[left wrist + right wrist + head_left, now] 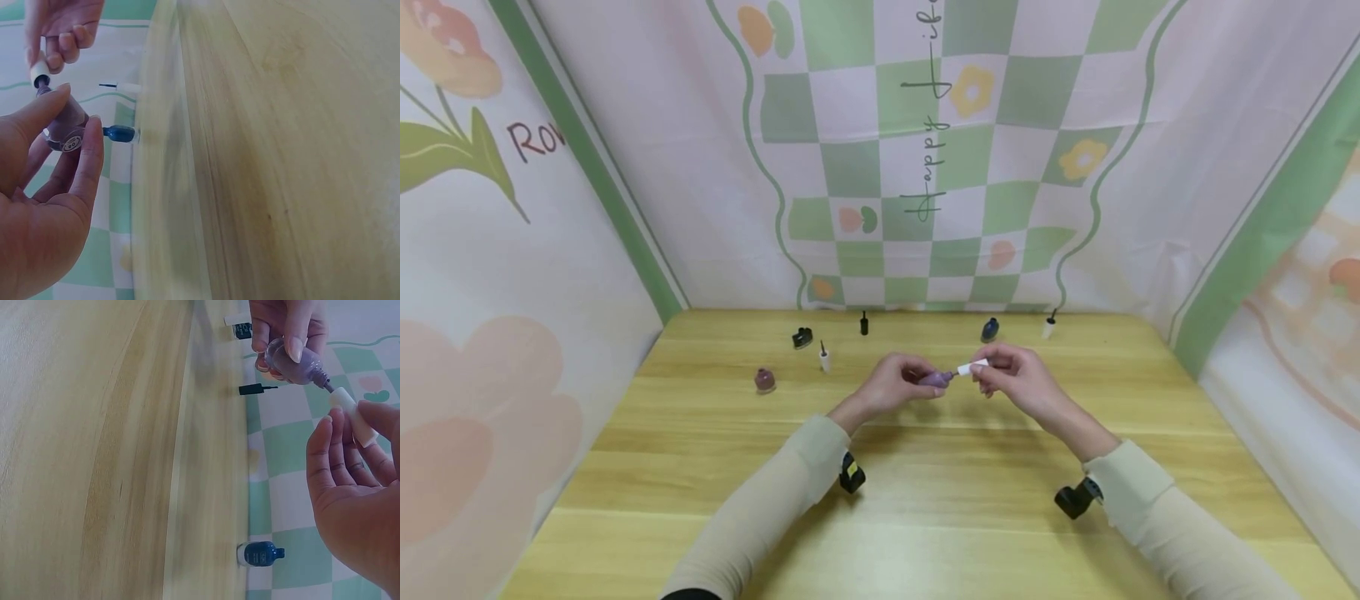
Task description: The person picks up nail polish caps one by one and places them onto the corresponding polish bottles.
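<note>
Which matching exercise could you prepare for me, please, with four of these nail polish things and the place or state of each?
1. Light purple nail polish bottle
2. Blue nail polish bottle
3. Black brush cap
4. Plum nail polish bottle

A. Standing with its brush pointing up
B. Furthest left of the things on the table
C. Held in the left hand
D. Standing at the back right

Pairs: 1-C, 2-D, 3-A, 4-B
</note>
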A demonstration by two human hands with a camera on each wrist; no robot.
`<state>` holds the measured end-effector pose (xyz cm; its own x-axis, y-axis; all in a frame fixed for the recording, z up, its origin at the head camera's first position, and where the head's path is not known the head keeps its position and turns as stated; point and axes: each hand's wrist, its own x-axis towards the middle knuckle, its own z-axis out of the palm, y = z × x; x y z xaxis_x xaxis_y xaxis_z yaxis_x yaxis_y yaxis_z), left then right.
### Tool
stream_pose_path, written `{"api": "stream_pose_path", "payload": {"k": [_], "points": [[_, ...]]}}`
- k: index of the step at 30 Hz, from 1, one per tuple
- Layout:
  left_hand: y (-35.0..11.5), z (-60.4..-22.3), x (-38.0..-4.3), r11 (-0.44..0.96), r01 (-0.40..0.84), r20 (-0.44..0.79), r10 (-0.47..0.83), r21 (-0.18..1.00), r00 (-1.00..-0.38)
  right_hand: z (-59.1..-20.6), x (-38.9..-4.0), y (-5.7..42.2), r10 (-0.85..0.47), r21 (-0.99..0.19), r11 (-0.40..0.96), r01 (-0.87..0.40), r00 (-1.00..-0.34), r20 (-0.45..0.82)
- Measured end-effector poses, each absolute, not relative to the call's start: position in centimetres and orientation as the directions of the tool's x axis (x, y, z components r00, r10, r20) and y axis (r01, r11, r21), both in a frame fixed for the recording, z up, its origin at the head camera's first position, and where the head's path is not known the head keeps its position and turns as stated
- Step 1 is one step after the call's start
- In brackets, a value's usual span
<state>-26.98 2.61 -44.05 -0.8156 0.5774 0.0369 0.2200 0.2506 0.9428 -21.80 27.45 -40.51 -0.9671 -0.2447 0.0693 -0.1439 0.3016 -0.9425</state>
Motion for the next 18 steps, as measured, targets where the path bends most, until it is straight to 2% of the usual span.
{"api": "stream_pose_path", "payload": {"k": [18], "points": [[2.79,-43.88,-26.82,0.254,0.221,0.036,0.577,0.942,-0.816,-41.02,-21.99,27.05,-0.240,-0.936,0.326,-0.129,-0.969,0.050]]}}
